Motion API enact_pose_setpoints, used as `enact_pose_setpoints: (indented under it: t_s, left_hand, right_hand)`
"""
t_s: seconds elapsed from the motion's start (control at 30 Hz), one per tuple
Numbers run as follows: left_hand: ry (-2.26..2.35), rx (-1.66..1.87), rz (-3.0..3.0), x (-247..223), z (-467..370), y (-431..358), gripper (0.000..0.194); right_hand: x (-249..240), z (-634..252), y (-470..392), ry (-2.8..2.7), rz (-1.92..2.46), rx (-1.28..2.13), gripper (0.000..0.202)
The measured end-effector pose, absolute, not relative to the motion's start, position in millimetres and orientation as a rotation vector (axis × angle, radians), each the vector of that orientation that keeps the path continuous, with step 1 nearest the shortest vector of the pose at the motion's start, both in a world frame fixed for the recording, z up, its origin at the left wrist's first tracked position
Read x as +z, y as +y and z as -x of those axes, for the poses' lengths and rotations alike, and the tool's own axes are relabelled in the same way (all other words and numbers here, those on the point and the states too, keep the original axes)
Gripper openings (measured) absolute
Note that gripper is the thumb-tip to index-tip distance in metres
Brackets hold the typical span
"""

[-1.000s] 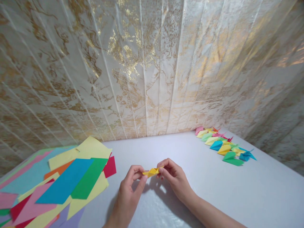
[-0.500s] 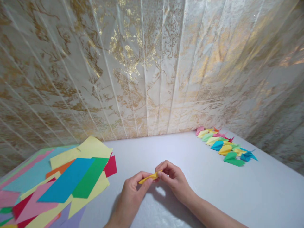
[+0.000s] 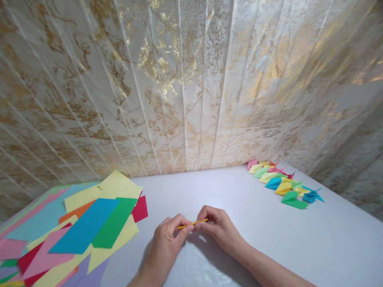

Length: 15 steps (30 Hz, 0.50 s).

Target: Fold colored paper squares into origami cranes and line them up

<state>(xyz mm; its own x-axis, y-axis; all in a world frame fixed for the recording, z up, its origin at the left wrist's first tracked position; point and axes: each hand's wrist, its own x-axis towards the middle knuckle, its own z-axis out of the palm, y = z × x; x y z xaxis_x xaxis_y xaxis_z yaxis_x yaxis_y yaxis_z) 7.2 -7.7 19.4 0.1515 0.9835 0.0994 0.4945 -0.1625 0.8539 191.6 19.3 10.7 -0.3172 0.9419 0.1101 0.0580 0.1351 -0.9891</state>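
A small folded yellow paper (image 3: 193,224), seen nearly edge-on as a thin strip, is held just above the white table near the bottom middle. My left hand (image 3: 167,243) pinches its left part between thumb and fingers. On the right part, my right hand (image 3: 220,227) has thumb and fingers closed on the same paper. The fingertips of both hands almost meet at its middle and cover part of it.
Loose coloured sheets, with a blue one (image 3: 85,225) and a green one (image 3: 115,222) on top, overlap at the left. Several folded paper figures (image 3: 295,200) stand in rows at the right back of the white table (image 3: 323,243). Behind hangs a gold-patterned curtain (image 3: 185,99).
The yellow paper has turned from showing its face to showing a thin edge. My right hand has shifted slightly, its fingers now lower on the paper.
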Motion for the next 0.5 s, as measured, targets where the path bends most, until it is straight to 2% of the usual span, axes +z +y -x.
enact_pose_setpoints:
  t_s: [0.27, 0.5]
  left_hand:
    - [1.362, 0.887, -1.723, 21.6, -1.8, -6.7, 0.033]
    - [1.488, 0.896, -1.717, 21.8, 0.5, -2.0, 0.035]
  right_hand:
    - [12.9, -195.1, 23.7, -1.579, 1.081, 1.254, 0.018]
    - [6.8, -198.0, 25.8, -1.762, 1.125, 1.130, 0.005]
